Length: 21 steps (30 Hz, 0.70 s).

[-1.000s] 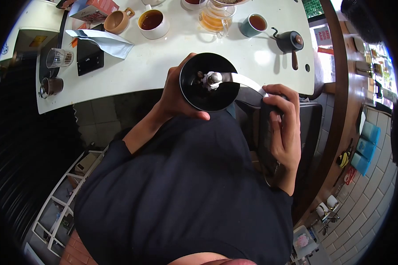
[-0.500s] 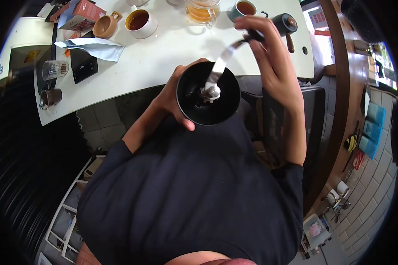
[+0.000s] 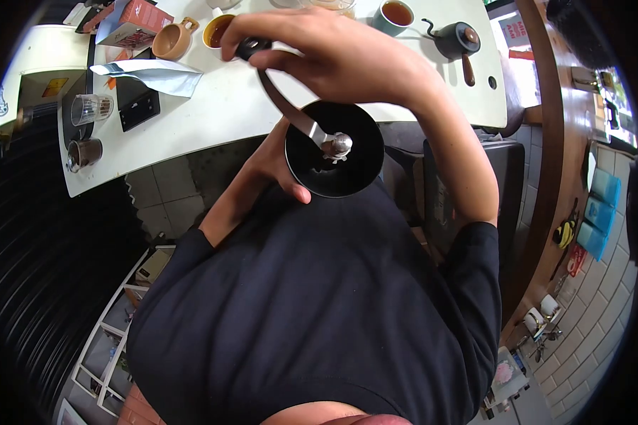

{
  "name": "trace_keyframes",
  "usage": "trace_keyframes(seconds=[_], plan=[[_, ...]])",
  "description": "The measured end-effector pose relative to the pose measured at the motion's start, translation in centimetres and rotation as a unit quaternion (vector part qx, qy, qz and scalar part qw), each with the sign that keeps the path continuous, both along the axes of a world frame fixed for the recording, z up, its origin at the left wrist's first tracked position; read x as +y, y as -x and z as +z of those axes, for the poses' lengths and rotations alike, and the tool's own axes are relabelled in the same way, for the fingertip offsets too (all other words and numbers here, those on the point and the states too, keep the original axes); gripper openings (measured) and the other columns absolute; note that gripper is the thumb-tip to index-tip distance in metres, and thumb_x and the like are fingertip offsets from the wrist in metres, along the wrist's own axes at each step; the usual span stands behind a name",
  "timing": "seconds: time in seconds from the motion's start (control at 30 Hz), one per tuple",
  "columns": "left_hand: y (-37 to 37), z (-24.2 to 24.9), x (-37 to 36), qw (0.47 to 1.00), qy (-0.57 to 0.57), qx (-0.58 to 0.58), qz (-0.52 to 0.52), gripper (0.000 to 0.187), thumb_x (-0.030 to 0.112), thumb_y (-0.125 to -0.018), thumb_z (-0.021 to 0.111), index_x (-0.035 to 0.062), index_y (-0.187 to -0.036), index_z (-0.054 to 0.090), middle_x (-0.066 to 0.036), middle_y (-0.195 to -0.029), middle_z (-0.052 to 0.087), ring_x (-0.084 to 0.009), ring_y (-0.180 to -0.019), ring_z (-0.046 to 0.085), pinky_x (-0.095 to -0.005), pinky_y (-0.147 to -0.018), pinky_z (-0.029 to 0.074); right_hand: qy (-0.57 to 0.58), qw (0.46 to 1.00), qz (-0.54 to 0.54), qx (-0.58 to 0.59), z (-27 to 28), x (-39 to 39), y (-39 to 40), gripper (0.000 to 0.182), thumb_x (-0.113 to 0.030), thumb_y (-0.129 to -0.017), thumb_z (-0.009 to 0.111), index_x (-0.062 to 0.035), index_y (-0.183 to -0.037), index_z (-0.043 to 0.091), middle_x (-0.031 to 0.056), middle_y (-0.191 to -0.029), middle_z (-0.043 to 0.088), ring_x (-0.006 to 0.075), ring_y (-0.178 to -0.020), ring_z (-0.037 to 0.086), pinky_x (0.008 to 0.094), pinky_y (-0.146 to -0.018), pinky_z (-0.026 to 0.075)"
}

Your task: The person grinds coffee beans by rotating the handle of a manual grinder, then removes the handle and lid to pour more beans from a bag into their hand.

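Note:
A hand coffee grinder (image 3: 361,166) with a wide black bowl-shaped top is held in front of my chest, just off the table's near edge. My left hand (image 3: 276,161) wraps round its left side, thumb at the near rim; the other fingers are mostly hidden. From the metal nut in the bowl's middle, a curved silver crank (image 3: 288,108) reaches up and left to a black knob (image 3: 253,48). My right hand (image 3: 337,60) closes its fingers on that knob, its forearm crossing above the grinder's far right. What lies deep in the bowl is too dark to tell.
On the white table (image 3: 213,120) stand a teal cup (image 3: 393,18) of brown liquid, a black kettle (image 3: 455,41), a wooden cup (image 3: 171,42), a silver pouch (image 3: 156,76), a phone (image 3: 140,112) and two glasses at the left. My right hand partly covers a yellow-lined cup (image 3: 211,32).
My right hand has swung the crank from the grinder's upper right round to its upper left. My left hand still holds the grinder in nearly the same place.

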State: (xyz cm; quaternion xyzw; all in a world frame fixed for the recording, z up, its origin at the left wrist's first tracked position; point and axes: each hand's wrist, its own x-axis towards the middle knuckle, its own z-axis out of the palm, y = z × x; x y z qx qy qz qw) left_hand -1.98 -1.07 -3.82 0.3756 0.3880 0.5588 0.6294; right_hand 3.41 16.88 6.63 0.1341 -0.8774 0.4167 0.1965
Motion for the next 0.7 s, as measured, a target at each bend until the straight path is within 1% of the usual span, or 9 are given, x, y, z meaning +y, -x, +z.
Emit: trace_keyframes(seconds=[0.13,0.2,0.23,0.37,0.47,0.5,0.53,0.6,0.7], plan=[[0.4,-0.4,-0.2,1.000,0.004,0.030,0.004,0.125,0.048,-0.043,0.097,-0.0037,-0.139,0.036,-0.014,-0.134,0.052,-0.0243,-0.127,0.050,-0.0415,-0.109,0.038,0.001,0.995,0.059,-0.078,2.2,-2.4,0.0,0.033,0.003,-0.078,0.058,-0.0028,-0.111,0.059,0.0126,-0.096,0.071,0.0312,-0.093,0.069,0.0414,-0.079,0.054],[0.9,-0.8,-0.3,0.992,0.007,0.107,-0.068,0.120,0.050,-0.045,0.096,-0.0029,-0.137,0.041,-0.014,-0.131,0.055,-0.0261,-0.128,0.049,-0.0422,-0.110,0.038,-0.009,0.994,0.105,-0.039,2.6,-3.2,0.0,0.034,0.005,-0.076,0.059,-0.0021,-0.109,0.058,0.0133,-0.098,0.071,0.0309,-0.092,0.069,0.0411,-0.078,0.054],[1.2,-2.0,-1.4,0.988,-0.032,0.149,0.008,0.085,0.037,-0.059,0.093,0.0005,-0.126,0.053,-0.007,-0.118,0.058,-0.0169,-0.111,0.055,-0.0331,-0.094,0.045,-0.010,0.985,0.132,-0.107,3.6,-3.5,-0.2,0.034,0.006,-0.074,0.060,-0.0010,-0.107,0.059,0.0128,-0.097,0.071,0.0303,-0.093,0.069,0.0400,-0.078,0.054],[0.6,-0.9,-1.4,0.995,0.028,0.088,0.039,0.093,0.042,-0.057,0.093,0.0006,-0.129,0.050,-0.008,-0.121,0.058,-0.0172,-0.112,0.055,-0.0340,-0.095,0.046,-0.004,0.981,0.187,-0.060,3.8,-5.2,-0.9,0.043,-0.021,-0.074,0.079,0.0014,-0.106,0.060,0.0123,-0.093,0.072,0.0313,-0.090,0.069,0.0403,-0.078,0.054],[0.0,2.1,-1.2,0.992,0.086,0.027,0.088,0.102,0.047,-0.054,0.093,0.0006,-0.132,0.048,-0.009,-0.123,0.057,-0.0176,-0.114,0.056,-0.0349,-0.096,0.047,-0.060,0.983,0.165,-0.044,5.5,-5.3,-4.2,0.031,-0.014,-0.077,0.070,-0.0011,-0.104,0.061,0.0116,-0.082,0.068,0.0313,-0.089,0.064,0.0409,-0.088,0.047],[-0.1,3.0,-1.1,0.989,0.104,0.005,0.108,0.105,0.049,-0.053,0.093,0.0006,-0.133,0.047,-0.009,-0.124,0.057,-0.0177,-0.114,0.056,-0.0352,-0.096,0.047,-0.087,0.983,0.156,-0.034,5.4,-5.6,-5.6,0.029,-0.012,-0.077,0.066,-0.0024,-0.104,0.061,0.0097,-0.088,0.068,0.0280,-0.098,0.059,0.0401,-0.094,0.043],[-0.2,3.7,-1.1,0.984,0.124,-0.018,0.127,0.107,0.051,-0.052,0.093,0.0006,-0.134,0.046,-0.009,-0.125,0.057,-0.0178,-0.114,0.056,-0.0355,-0.097,0.047,-0.105,0.983,0.143,-0.057,5.7,-5.5,-7.3,0.027,-0.016,-0.082,0.063,-0.0067,-0.107,0.059,0.0110,-0.105,0.065,0.0305,-0.113,0.056,0.0476,-0.104,0.042],[-0.1,4.2,-1.2,0.970,0.164,-0.068,0.168,0.113,0.055,-0.050,0.094,0.0006,-0.136,0.044,-0.010,-0.126,0.057,-0.0180,-0.115,0.057,-0.0361,-0.097,0.048,-0.104,0.983,0.119,-0.097,6.5,-4.5,-10.4,0.023,-0.018,-0.083,0.063,-0.0089,-0.105,0.062,0.0099,-0.113,0.066,0.0305,-0.121,0.055,0.0502,-0.108,0.038],[1.8,-3.3,-0.4,0.987,0.036,-0.047,0.151,0.118,0.057,-0.048,0.094,-0.0002,-0.137,0.042,-0.010,-0.126,0.057,-0.0190,-0.116,0.056,-0.0362,-0.098,0.047,-0.055,0.983,0.023,-0.176,6.9,-2.5,-13.6,0.031,-0.015,-0.074,0.070,-0.0075,-0.104,0.064,0.0066,-0.116,0.065,0.0298,-0.121,0.054,0.0498,-0.106,0.037]])
